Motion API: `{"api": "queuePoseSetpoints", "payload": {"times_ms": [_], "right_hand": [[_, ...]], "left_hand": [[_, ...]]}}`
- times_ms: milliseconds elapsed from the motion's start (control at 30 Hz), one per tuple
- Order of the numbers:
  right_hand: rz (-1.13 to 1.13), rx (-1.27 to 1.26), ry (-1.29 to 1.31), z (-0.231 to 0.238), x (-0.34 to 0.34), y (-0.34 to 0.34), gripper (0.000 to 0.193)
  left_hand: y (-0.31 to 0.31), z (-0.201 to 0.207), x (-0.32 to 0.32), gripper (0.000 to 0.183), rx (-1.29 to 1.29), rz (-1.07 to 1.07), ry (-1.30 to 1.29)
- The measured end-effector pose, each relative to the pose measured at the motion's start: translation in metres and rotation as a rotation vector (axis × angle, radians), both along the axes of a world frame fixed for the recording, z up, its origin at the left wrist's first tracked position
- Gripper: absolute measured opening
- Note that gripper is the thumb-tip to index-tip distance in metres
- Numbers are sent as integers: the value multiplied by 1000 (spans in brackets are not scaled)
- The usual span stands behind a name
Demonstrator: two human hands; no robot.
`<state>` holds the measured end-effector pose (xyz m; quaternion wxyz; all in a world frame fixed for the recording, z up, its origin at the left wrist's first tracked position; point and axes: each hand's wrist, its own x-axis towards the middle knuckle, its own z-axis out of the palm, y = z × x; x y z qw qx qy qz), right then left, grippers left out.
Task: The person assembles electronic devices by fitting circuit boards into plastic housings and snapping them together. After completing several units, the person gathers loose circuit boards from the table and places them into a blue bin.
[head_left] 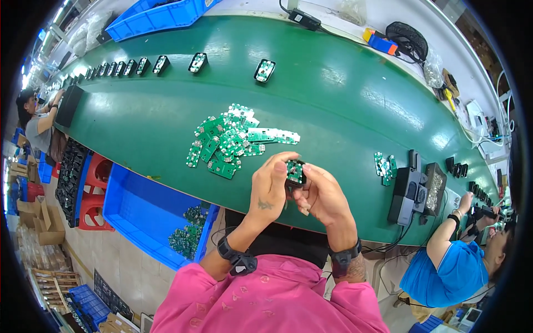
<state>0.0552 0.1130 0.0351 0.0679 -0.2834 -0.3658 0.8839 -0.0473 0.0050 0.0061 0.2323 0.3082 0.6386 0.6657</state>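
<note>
Between my two hands, just above the near edge of the green table, is a small black housing with a green circuit board [295, 172] in it. My left hand [269, 183] grips it from the left, thumb along its side. My right hand [322, 194] closes on it from the right, fingertips at its edge and underside. Just beyond my hands lies a loose pile of green circuit boards [225, 139], and a longer board strip [273, 135] sticks out of its right side.
Black housings with boards [265, 71] stand in a row along the far side. A blue bin [144, 211] holding boards is at the left below the table. To the right are a few boards [385, 167], a grey device [408, 191] and a co-worker in blue [449, 272]; another person [40, 119] works far left.
</note>
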Motion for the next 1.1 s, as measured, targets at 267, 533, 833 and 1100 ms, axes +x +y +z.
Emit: {"api": "queuePoseSetpoints", "payload": {"times_ms": [267,533,833,1100], "right_hand": [[67,-172,30,-12,-8,9,32],[-5,613,-125,-17,-82,103,44],[41,1052,-370,-40,-183,158,43],[-6,1356,-503,-27,-121,166,52]], "left_hand": [[9,-8,-6,61,-5,82,149],[-36,-46,10,37,-34,119,444],[-39,-59,29,11,-80,260,739],[-39,-57,26,9,-84,209,711]]}}
